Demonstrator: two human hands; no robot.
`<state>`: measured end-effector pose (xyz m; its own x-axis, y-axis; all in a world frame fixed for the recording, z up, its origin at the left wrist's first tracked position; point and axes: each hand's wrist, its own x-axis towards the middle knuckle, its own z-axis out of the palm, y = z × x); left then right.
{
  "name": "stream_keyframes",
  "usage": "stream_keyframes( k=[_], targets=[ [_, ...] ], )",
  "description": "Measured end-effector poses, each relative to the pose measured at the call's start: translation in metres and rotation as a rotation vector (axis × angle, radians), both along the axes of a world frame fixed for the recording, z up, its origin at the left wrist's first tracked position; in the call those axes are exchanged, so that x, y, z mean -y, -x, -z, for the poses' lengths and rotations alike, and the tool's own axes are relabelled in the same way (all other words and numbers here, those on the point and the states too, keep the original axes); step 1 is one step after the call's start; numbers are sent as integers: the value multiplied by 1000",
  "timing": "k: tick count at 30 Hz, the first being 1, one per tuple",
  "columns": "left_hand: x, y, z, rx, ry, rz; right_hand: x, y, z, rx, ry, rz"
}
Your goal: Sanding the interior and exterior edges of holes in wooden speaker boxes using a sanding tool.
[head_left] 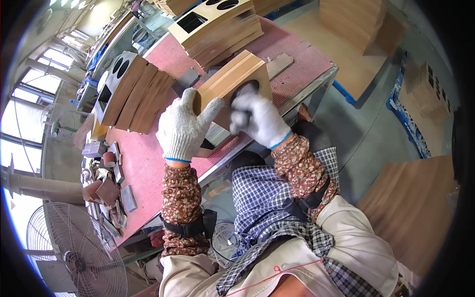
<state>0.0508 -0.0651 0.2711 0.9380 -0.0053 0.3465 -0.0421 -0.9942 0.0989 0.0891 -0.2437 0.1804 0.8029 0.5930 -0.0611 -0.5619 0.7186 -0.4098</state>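
A thick wooden panel (232, 74) with a dark round cut-out stands on edge, tilted, near the front of the pink table (143, 168). My left hand (184, 127), in a knitted white glove, grips the panel's near left side with the thumb apart from the fingers. At the round cut-out is my right hand (262, 119), gloved as well and smeared by motion. Something dark shows by its fingers, but I cannot make out what. Behind the panel, a dark grey block (188, 78) and a flat grey-brown strip (280, 66) lie on the table.
Stacks of wooden panels with cut-outs stand at the table's left (141, 96) and far side (222, 42). Sanding blocks and scraps (106, 190) crowd the left edge. A large fan (76, 257) stands lower left. More boards (415, 213) and a loaded pallet (341, 54) are at right.
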Motion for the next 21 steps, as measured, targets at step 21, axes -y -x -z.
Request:
stream_keyframes(
  k=[21],
  targets=[
    [6,4,-2,-82,66,-43,-1,7,-3,-229,-546,20]
  ],
)
